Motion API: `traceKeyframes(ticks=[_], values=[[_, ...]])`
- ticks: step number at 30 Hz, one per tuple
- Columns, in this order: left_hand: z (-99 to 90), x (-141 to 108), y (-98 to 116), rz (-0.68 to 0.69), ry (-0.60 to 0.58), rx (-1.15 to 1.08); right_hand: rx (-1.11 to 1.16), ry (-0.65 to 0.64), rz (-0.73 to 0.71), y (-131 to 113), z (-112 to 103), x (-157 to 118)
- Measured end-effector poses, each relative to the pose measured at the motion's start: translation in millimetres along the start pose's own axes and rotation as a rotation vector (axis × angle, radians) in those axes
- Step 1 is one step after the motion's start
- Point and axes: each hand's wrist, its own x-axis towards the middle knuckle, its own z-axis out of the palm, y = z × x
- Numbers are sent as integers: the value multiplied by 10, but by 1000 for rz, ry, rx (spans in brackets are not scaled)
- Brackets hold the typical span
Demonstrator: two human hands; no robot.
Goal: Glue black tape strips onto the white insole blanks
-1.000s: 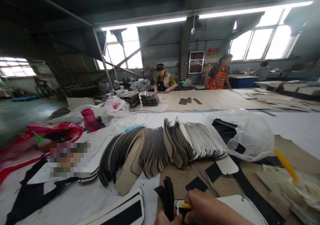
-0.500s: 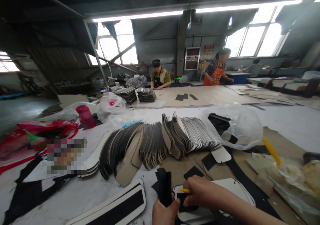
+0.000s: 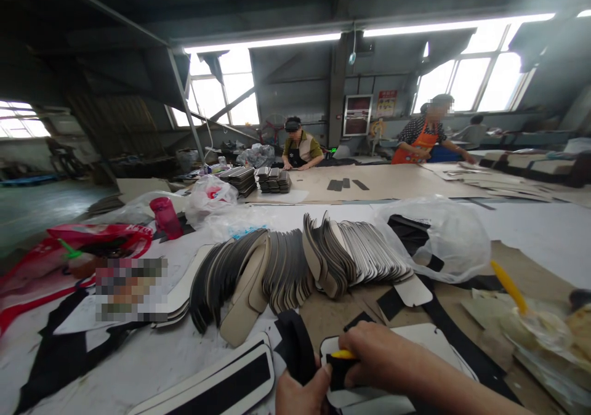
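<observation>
My left hand (image 3: 302, 393), at the bottom centre, grips a bundle of black fabric strips (image 3: 295, 344) that stands up from its fingers. Just to its right, my right hand (image 3: 369, 353) is closed around a small yellow tool (image 3: 342, 354), whose tip points left. Under my right hand lies a white rounded panel (image 3: 418, 335) with a black piece (image 3: 339, 369) on it. At the lower left, another white panel (image 3: 263, 387) carries a long black strip (image 3: 226, 390).
A long row of stacked panels (image 3: 286, 267) crosses the table. Behind it are plastic bags (image 3: 457, 236) and a pink bottle (image 3: 166, 218). A yellow-handled brush (image 3: 508, 286) rests right. Two people (image 3: 302, 147) work at the far table.
The black strips in my left hand have bent over and tilted left. The view has shifted slightly. The person in the orange apron has moved right, with an arm stretched out.
</observation>
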Motion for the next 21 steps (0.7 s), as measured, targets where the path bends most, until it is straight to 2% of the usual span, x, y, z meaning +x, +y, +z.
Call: traceKeyframes(ticks=[5,12,18,21], values=[[46,-62,136,57,61,61,-7,27,-36,16,-128,-89],[77,-98,234,171,173,150,-124,70,19,69,-202,-157],[-85,-85,365,161,177,80,-136,48,121,380,-243,-272],[-191,-56,391,120,132,48,84,40,89,603,-301,-387]])
